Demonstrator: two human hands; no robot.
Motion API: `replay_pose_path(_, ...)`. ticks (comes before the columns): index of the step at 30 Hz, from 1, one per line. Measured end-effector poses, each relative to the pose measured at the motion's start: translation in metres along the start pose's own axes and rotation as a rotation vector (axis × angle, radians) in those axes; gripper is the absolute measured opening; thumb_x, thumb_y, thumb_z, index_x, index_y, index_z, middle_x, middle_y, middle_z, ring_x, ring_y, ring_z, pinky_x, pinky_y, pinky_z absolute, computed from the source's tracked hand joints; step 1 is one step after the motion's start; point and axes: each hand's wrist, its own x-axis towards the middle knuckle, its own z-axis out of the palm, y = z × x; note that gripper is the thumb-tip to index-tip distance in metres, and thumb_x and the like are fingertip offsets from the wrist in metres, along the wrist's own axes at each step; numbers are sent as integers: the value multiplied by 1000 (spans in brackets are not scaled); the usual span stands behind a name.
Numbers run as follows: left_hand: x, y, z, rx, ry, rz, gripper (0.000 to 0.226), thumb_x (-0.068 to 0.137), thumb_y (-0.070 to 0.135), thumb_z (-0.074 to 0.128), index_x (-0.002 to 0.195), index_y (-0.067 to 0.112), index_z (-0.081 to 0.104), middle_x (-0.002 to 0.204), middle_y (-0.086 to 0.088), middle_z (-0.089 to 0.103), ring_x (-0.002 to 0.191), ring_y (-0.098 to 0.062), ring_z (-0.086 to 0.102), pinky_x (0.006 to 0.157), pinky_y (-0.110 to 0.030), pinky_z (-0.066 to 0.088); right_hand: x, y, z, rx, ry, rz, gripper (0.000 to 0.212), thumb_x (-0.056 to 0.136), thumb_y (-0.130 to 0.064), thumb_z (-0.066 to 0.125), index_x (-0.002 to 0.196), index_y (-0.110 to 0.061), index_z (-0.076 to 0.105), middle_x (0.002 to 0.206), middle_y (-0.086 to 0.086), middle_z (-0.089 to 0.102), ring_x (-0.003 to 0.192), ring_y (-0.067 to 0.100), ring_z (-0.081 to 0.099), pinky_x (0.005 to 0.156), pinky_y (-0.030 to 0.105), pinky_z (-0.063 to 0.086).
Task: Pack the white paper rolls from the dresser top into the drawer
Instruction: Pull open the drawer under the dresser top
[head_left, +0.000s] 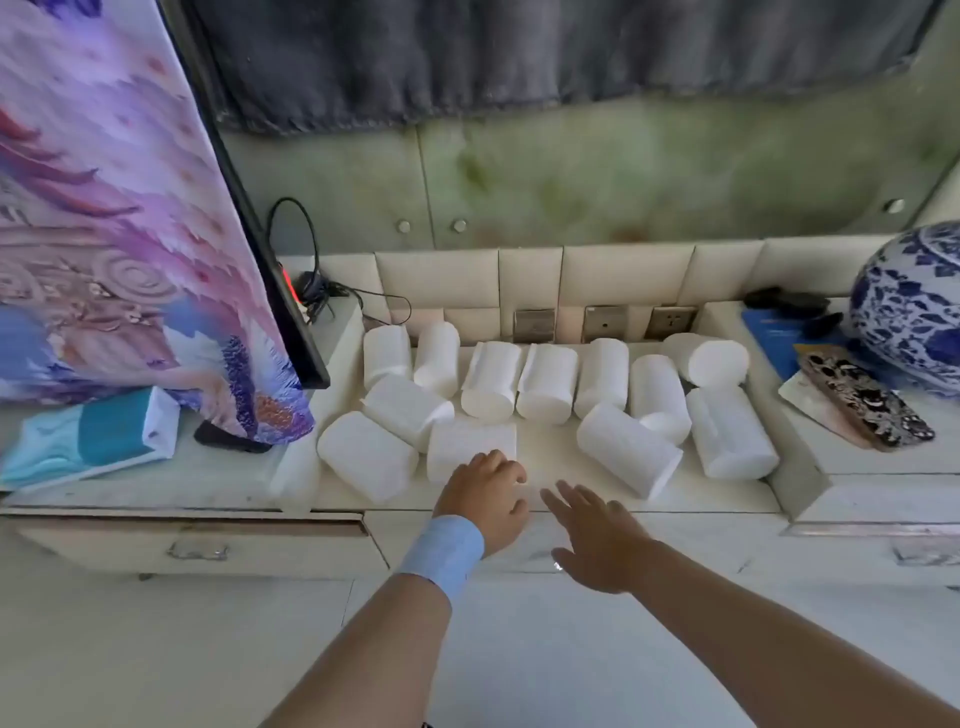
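Several white paper rolls lie scattered on the recessed middle of the cream dresser top (545, 452). One roll (470, 447) lies at the front, another (366, 454) to its left, another (626, 449) to the right. My left hand (485, 499), with a blue wristband, has curled fingers touching the near end of the front roll; whether it grips it is unclear. My right hand (597, 535) hovers open, fingers spread, over the dresser's front edge. The middle drawer front (675, 551) below the hands looks closed.
A covered screen with a purple patterned cloth (119, 234) stands at the left, with a teal tissue pack (93, 441) beneath it. A blue-and-white vase (914, 312) and a patterned phone (865, 397) sit at the right. The left drawer (197, 545) has a handle.
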Motion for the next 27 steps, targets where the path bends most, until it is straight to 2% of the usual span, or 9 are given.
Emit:
replay_pose_path(4,-28,0,20,72,-268,-102,56,91,42,50,143,23,41,149,1,37,132,-28,41,107,-41,38,-4,-15,14,-28,-29,78,82,101,-42,41,162,-23,-10,170,1,-18,157,25,-9,125,52,10)
replay_pose_path(8,-33,-16,41,109,-271,-88,68,92,39,49,152,17,25,159,1,22,141,-25,28,113,-38,30,4,-17,30,2,-26,111,81,100,-31,40,161,-20,-13,169,1,-21,157,22,-14,126,53,6)
replay_pose_path(11,-35,-30,61,116,-307,-116,85,92,40,51,157,15,2,164,0,3,149,-23,8,121,-36,14,3,-17,56,-39,-13,147,88,93,-20,37,158,-20,-23,165,-1,-32,154,21,-24,125,53,-2)
replay_pose_path(13,-35,-36,71,141,-293,-108,89,91,39,53,157,14,-1,164,-1,2,150,-24,4,122,-35,8,2,-18,63,-53,15,156,92,90,-19,38,157,-19,-25,164,-2,-34,153,21,-27,125,54,-5)
replay_pose_path(18,-34,-34,81,104,-187,-106,72,88,36,54,151,16,25,150,-2,27,137,-24,26,115,-34,25,-1,-21,58,-48,-12,149,90,89,-21,40,161,-18,-14,168,-1,-23,156,23,-17,124,58,-2)
replay_pose_path(20,-32,-30,76,97,-187,-126,61,88,37,53,144,18,37,143,-3,36,131,-25,33,109,-35,33,-4,-23,54,-49,-6,140,87,89,-24,44,162,-17,-2,170,3,-2,156,25,0,124,59,2)
replay_pose_path(23,-30,-25,64,34,-306,-215,49,89,42,50,133,22,50,137,-3,44,128,-24,40,101,-37,40,-13,-25,46,-86,6,110,71,89,-28,51,154,-20,25,152,6,36,142,28,33,119,53,19)
replay_pose_path(26,-36,-17,58,-16,-474,-259,39,91,48,48,113,19,64,116,-7,62,94,-23,56,79,-32,45,-23,-24,47,102,-88,109,63,93,-30,54,153,-27,33,148,6,41,137,29,39,110,43,37)
replay_pose_path(27,-39,-14,56,-32,-527,-254,41,92,49,47,112,18,66,111,-6,64,90,-23,57,78,-31,45,-27,-24,50,165,-130,108,62,95,-33,53,153,-30,33,149,5,41,137,29,40,109,43,39)
